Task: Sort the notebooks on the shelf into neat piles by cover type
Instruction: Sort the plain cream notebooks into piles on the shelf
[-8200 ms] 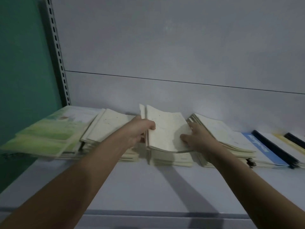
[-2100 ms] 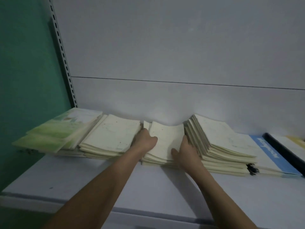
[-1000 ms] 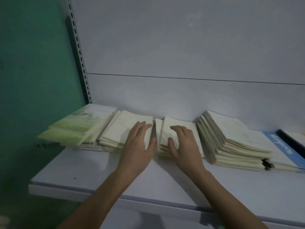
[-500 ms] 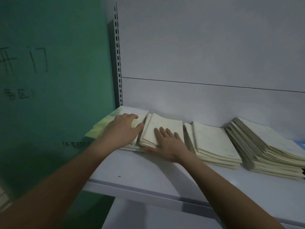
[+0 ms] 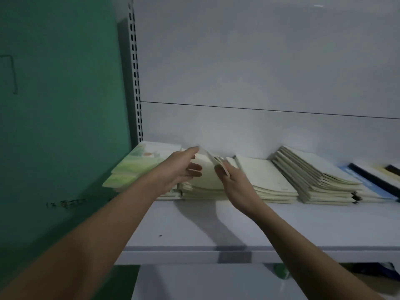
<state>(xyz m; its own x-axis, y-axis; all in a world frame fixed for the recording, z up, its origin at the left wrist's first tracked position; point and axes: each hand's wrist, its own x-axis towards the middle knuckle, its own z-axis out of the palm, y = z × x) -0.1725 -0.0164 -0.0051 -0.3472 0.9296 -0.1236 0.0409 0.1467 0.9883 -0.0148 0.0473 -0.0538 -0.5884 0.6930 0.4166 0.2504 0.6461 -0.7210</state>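
Observation:
Several piles of notebooks line the back of a white shelf (image 5: 216, 230). At the far left lies a green-cover pile (image 5: 138, 165). Beside it sits a cream pile (image 5: 205, 182), whose top notebook (image 5: 213, 160) is tilted up off the pile. My left hand (image 5: 181, 167) holds that notebook's far left edge, fingers under it. My right hand (image 5: 231, 180) pinches its right edge. Two more cream piles follow to the right: a flat one (image 5: 266, 178) and a taller, fanned one (image 5: 316, 176).
Blue-cover (image 5: 368, 185) and black-spined notebooks (image 5: 372, 176) lie at the far right. A green wall (image 5: 60, 105) and a slotted upright (image 5: 136, 83) bound the shelf's left end. The white back panel stands close behind the piles.
Both hands lay flat on the green and left cream piles half a second ago. Now they have taken hold of the left cream pile's top notebook and tilted it up.

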